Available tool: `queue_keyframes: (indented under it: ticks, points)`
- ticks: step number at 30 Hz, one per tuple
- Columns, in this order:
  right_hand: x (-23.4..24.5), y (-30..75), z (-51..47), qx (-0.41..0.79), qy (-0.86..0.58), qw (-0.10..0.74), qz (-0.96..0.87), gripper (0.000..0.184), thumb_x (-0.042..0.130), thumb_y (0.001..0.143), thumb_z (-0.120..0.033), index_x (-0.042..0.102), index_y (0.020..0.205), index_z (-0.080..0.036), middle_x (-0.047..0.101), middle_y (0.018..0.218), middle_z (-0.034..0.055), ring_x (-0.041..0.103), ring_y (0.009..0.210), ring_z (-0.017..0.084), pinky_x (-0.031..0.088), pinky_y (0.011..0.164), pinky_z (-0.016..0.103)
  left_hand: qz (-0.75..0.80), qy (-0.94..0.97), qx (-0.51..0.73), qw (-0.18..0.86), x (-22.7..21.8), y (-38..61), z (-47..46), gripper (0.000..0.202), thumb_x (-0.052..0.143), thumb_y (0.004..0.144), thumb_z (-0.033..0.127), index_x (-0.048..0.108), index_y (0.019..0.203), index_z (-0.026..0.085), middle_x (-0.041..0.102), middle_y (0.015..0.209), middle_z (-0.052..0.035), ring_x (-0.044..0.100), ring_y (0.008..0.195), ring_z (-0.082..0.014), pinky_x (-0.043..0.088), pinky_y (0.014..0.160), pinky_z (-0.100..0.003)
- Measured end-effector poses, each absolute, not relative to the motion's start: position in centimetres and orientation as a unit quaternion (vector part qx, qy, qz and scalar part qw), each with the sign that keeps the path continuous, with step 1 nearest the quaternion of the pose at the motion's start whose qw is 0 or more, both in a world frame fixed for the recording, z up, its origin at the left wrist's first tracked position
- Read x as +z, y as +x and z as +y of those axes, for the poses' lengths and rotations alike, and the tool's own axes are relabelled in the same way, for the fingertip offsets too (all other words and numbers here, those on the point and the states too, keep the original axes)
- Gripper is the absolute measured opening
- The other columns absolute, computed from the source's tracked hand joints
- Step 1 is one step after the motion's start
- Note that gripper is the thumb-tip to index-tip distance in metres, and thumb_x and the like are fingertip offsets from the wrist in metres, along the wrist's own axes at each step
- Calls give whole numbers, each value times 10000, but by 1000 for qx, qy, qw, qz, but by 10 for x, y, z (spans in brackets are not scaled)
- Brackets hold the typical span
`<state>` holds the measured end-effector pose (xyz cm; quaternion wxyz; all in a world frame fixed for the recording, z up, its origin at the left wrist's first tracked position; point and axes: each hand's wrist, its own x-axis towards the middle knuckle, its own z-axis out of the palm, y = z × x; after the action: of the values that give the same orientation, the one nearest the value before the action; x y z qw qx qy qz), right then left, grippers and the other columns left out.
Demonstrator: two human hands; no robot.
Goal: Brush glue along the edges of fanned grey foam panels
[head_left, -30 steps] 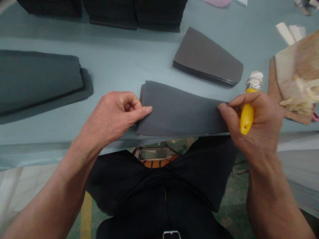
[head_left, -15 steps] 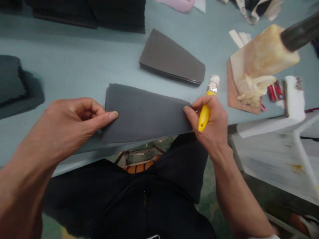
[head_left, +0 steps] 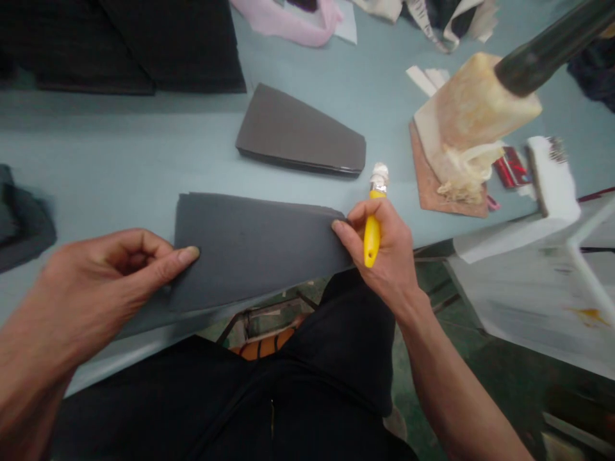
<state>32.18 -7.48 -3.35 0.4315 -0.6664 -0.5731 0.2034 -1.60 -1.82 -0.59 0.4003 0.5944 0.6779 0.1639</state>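
A dark grey tapered panel point(head_left: 259, 246), made of thin layered sheets, is stretched between my hands at the table's front edge. My left hand point(head_left: 110, 275) pinches its wide end, thumb on top and fingers beneath. My right hand point(head_left: 387, 243) pinches the narrow end between thumb and forefinger. That same hand also keeps a yellow-handled brush point(head_left: 371, 237) against the palm, its whitish, crusted bristle end pointing away from me. Just beyond lies a neat stack of similar tapered dark pieces point(head_left: 302, 131) on the table.
On the blue-grey table point(head_left: 120, 153), a stained, yellowish-white container point(head_left: 480, 105) with a dark handle stands on a brown board point(head_left: 427, 192). Black stacks point(head_left: 182, 45) occupy the back left, dark pieces point(head_left: 24, 224) the left. A white-backed brush point(head_left: 552, 176) lies at right. Pink cloth point(head_left: 293, 22) lies behind.
The view has shifted, so the table items and the panel sit further left and mostly lower in the picture. Both hands keep the same pinch on the panel; the brush stays in my right hand.
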Motion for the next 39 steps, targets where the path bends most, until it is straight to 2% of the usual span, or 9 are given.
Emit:
queue_keyframes:
  ticks: [4,8,12,23,29,32,35,37,39]
  points:
    - [-35,322,-76,191,-670,433,-572,223,773,909,-350,577,909,-243,570,718,-61,499,562,109,404,535,260,674,616,141,381,6,-5,-20,555,786,755,740,657,632,215,553,551,11,414,527,-121,300,475,-225]
    - [-39,322,-77,166,-677,437,-568,219,788,911,-370,609,881,-247,594,692,-50,515,538,119,408,510,261,669,607,153,400,7,2,-21,500,728,788,659,611,619,203,524,581,20,413,567,-112,320,506,-212]
    - [-43,322,-78,132,-679,451,-564,238,822,903,-403,644,868,-249,653,724,-25,577,572,139,462,539,271,666,597,164,416,7,4,-23,489,740,794,634,597,621,200,505,575,31,397,551,-99,302,501,-209]
    - [-45,322,-78,75,-696,439,-563,280,819,913,-476,652,865,-257,677,705,-24,610,568,154,486,551,290,657,590,189,429,5,4,-24,497,735,800,643,604,613,201,524,560,21,411,524,-99,295,472,-207]
    - [-52,321,-78,77,-689,484,-533,308,832,899,-489,637,947,-256,762,846,22,725,683,198,575,643,345,655,604,190,412,4,2,-25,500,715,816,658,608,626,209,502,551,27,384,519,-102,277,460,-214]
    - [-52,328,-80,73,-692,495,-519,324,822,905,-497,616,986,-261,772,913,40,704,668,195,557,647,365,652,608,191,410,3,2,-25,497,712,821,667,615,644,212,498,554,28,385,521,-104,271,458,-216]
    - [-41,335,-84,7,-686,476,-550,387,907,817,-472,612,975,-276,796,950,54,641,591,174,533,636,378,647,613,196,409,1,1,-24,496,715,828,669,620,650,216,489,546,31,375,514,-105,255,452,-225]
    - [-29,334,-87,-12,-664,448,-598,441,947,770,-477,614,982,-280,826,1016,76,708,664,207,559,658,390,643,616,207,406,-1,1,-23,493,720,839,665,631,658,215,507,547,28,380,514,-105,256,454,-232]
    - [-18,326,-88,8,-632,407,-660,454,931,796,-509,617,1027,-275,835,1135,97,807,910,281,613,771,427,639,615,225,402,-2,0,-22,491,719,854,661,641,669,213,549,564,18,412,521,-108,280,465,-239]
